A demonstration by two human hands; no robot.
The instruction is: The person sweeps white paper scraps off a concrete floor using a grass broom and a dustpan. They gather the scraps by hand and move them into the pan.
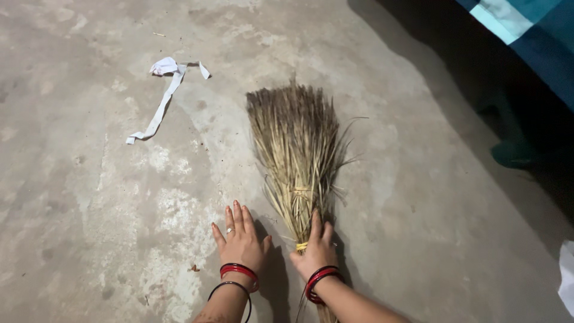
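Observation:
A grass broom (297, 149) lies on the concrete floor (89, 197), its bristles fanned out away from me. My right hand (315, 248) rests on the broom's bound neck, where a yellow tie wraps the stalks, with the fingers laid over it. My left hand (240, 239) lies flat on the floor just left of the broom, fingers spread and holding nothing. Both wrists wear red bangles, and the left one also has a thin black band.
A crumpled white strip of paper or cloth (164, 96) lies on the floor to the far left of the broom. A dark shadowed area under a blue patterned cloth (526, 30) fills the upper right. Something white (567, 278) shows at the right edge.

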